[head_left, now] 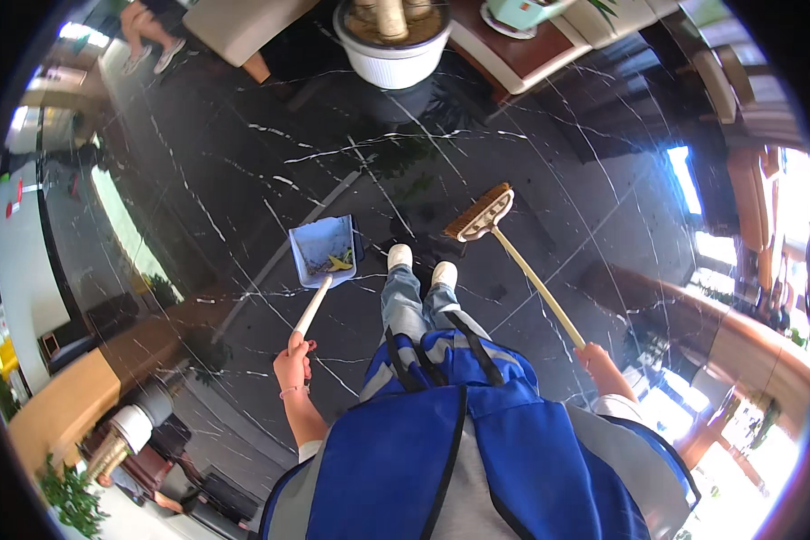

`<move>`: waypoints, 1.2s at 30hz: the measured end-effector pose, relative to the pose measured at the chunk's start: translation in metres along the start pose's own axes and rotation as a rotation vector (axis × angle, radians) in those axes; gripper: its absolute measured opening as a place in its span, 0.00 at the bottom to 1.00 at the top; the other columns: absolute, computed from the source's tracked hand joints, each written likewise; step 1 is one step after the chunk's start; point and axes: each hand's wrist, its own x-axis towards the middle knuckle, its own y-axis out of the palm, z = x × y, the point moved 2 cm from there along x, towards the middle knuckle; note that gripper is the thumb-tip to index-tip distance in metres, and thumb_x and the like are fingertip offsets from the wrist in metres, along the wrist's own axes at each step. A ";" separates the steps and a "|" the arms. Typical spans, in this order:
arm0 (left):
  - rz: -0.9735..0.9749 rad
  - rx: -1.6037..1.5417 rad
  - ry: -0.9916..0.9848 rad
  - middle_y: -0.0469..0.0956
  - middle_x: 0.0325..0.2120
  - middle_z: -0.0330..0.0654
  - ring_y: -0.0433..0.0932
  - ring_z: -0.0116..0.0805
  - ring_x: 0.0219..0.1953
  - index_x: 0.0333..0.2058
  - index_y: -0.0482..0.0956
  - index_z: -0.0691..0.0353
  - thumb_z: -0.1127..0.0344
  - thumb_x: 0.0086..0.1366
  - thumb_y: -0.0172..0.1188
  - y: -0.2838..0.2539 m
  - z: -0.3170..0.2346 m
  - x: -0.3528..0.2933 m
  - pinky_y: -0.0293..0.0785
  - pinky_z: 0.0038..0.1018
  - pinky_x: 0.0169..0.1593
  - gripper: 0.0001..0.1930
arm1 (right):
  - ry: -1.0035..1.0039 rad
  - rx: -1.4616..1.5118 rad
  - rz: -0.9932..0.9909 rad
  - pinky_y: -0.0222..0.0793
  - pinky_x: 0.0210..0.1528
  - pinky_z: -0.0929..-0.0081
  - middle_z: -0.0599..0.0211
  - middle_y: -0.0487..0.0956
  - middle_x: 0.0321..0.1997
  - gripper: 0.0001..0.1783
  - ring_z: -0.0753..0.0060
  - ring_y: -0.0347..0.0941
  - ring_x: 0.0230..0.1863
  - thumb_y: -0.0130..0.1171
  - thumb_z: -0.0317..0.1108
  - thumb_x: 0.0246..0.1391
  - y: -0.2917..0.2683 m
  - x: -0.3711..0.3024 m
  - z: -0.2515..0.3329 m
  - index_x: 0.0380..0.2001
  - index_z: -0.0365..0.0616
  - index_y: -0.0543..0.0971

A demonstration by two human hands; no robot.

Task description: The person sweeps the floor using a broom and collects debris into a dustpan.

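Observation:
My left hand (293,366) is wrapped round the pale handle of a light blue dustpan (319,243). Bits of debris and a yellow leaf-like scrap (339,263) lie inside the pan, by its handle end. On the other side, my right hand (596,362) grips the end of a broom's (540,286) long wooden handle. The broom head (482,214), with brown bristles and a pale patterned top, is at the black floor, ahead and right of my white shoes. Dustpan and broom head are apart, with my feet between and just behind them.
Glossy black floor tiles (549,180) with white veins spread around me. A large white planter (393,56) stands ahead, between a beige seat (241,27) and a brown-and-beige sofa (522,49). Wooden counters curve along both sides. A person's legs (146,34) show at far left, another person at lower left.

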 end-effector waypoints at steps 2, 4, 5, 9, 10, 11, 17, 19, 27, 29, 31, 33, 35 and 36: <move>0.041 -0.018 0.017 0.64 0.07 0.33 0.58 0.18 0.05 0.18 0.70 0.66 0.65 0.48 0.56 0.010 -0.006 -0.009 0.51 0.16 0.08 0.09 | 0.179 0.331 0.384 0.69 0.22 0.71 0.62 0.73 0.19 0.20 0.63 0.72 0.21 0.49 0.47 0.44 -0.003 -0.003 -0.008 0.32 0.40 0.69; 0.019 0.071 0.062 0.62 0.07 0.33 0.57 0.18 0.05 0.18 0.70 0.64 0.65 0.48 0.56 0.020 -0.014 -0.015 0.50 0.16 0.08 0.09 | 0.206 0.531 0.406 0.67 0.14 0.71 0.65 0.71 0.12 0.18 0.64 0.69 0.11 0.51 0.43 0.43 -0.011 -0.011 -0.009 0.31 0.39 0.67; 0.039 0.041 0.051 0.62 0.06 0.32 0.56 0.18 0.05 0.19 0.71 0.64 0.65 0.48 0.55 0.026 -0.018 -0.016 0.50 0.15 0.08 0.08 | 0.154 0.579 0.278 0.68 0.18 0.70 0.63 0.72 0.15 0.18 0.64 0.70 0.15 0.52 0.42 0.42 -0.014 -0.018 -0.009 0.33 0.39 0.67; 0.302 -0.023 0.147 0.72 0.17 0.41 0.55 0.17 0.06 0.30 0.74 0.65 0.62 0.51 0.54 0.044 -0.034 -0.026 0.48 0.15 0.08 0.12 | -0.014 0.481 -0.015 0.68 0.36 0.68 0.60 0.74 0.30 0.22 0.63 0.72 0.34 0.56 0.36 0.37 -0.009 -0.048 -0.026 0.39 0.42 0.66; 0.313 0.071 0.228 0.73 0.19 0.46 0.56 0.18 0.05 0.30 0.74 0.68 0.59 0.50 0.55 0.049 -0.038 -0.028 0.48 0.16 0.07 0.16 | 0.029 0.342 0.008 0.66 0.40 0.68 0.60 0.74 0.35 0.23 0.63 0.70 0.40 0.57 0.35 0.36 -0.004 -0.053 -0.035 0.39 0.43 0.67; 0.334 0.121 0.236 0.73 0.18 0.48 0.55 0.20 0.04 0.28 0.73 0.71 0.57 0.49 0.56 0.056 -0.043 -0.030 0.49 0.17 0.07 0.18 | 0.054 0.346 0.044 0.66 0.40 0.70 0.62 0.74 0.36 0.22 0.64 0.70 0.41 0.57 0.36 0.36 0.003 -0.059 -0.045 0.39 0.44 0.69; 0.365 0.272 0.316 0.72 0.15 0.43 0.53 0.20 0.04 0.27 0.74 0.65 0.57 0.51 0.52 0.119 -0.056 -0.017 0.48 0.17 0.07 0.15 | 0.270 0.452 0.082 0.67 0.36 0.72 0.68 0.74 0.37 0.15 0.67 0.71 0.40 0.55 0.38 0.38 0.042 -0.080 -0.075 0.33 0.50 0.76; 0.411 0.484 0.087 0.72 0.23 0.42 0.60 0.20 0.14 0.33 0.72 0.63 0.64 0.54 0.48 0.127 -0.065 0.008 0.58 0.15 0.17 0.11 | 0.298 0.492 0.073 0.68 0.33 0.71 0.71 0.75 0.36 0.14 0.68 0.71 0.39 0.55 0.37 0.37 0.046 -0.079 -0.066 0.32 0.51 0.76; 0.757 0.775 0.215 0.72 0.28 0.43 0.71 0.32 0.25 0.33 0.70 0.65 0.62 0.55 0.45 0.163 -0.075 0.113 0.68 0.24 0.27 0.12 | 0.312 0.458 -0.037 0.66 0.23 0.71 0.75 0.76 0.26 0.15 0.72 0.73 0.29 0.61 0.40 0.28 0.021 -0.081 -0.034 0.26 0.52 0.78; 0.800 0.619 0.125 0.73 0.24 0.42 0.63 0.24 0.17 0.32 0.72 0.63 0.65 0.55 0.47 0.174 -0.067 0.113 0.59 0.18 0.19 0.10 | 0.302 0.489 -0.027 0.67 0.23 0.71 0.75 0.76 0.26 0.18 0.71 0.73 0.30 0.64 0.42 0.25 0.006 -0.078 -0.022 0.26 0.52 0.78; 0.793 0.477 0.102 0.71 0.14 0.37 0.54 0.17 0.08 0.28 0.74 0.64 0.66 0.53 0.51 0.169 -0.069 0.092 0.50 0.14 0.10 0.08 | 0.223 0.430 -0.082 0.67 0.23 0.72 0.74 0.76 0.26 0.19 0.72 0.73 0.30 0.65 0.42 0.22 -0.009 -0.083 -0.012 0.25 0.51 0.78; 0.652 0.549 0.130 0.67 0.11 0.35 0.53 0.17 0.08 0.26 0.74 0.65 0.65 0.53 0.50 0.169 -0.073 0.066 0.49 0.15 0.10 0.09 | 0.137 0.447 -0.083 0.68 0.24 0.73 0.73 0.77 0.25 0.17 0.70 0.74 0.29 0.66 0.42 0.22 -0.027 -0.084 -0.005 0.23 0.50 0.78; 0.777 0.633 0.208 0.61 0.08 0.32 0.53 0.18 0.06 0.24 0.74 0.66 0.61 0.50 0.51 0.169 -0.084 0.034 0.48 0.16 0.09 0.12 | 0.137 0.350 -0.195 0.67 0.27 0.73 0.70 0.77 0.25 0.11 0.70 0.74 0.29 0.61 0.40 0.28 -0.044 -0.089 -0.002 0.21 0.50 0.78; 0.803 0.622 0.209 0.59 0.06 0.31 0.52 0.19 0.06 0.22 0.74 0.66 0.59 0.49 0.52 0.168 -0.086 0.023 0.47 0.17 0.09 0.13 | 0.170 0.301 -0.240 0.67 0.27 0.72 0.69 0.77 0.25 0.09 0.71 0.74 0.29 0.56 0.40 0.33 -0.049 -0.091 0.000 0.21 0.50 0.78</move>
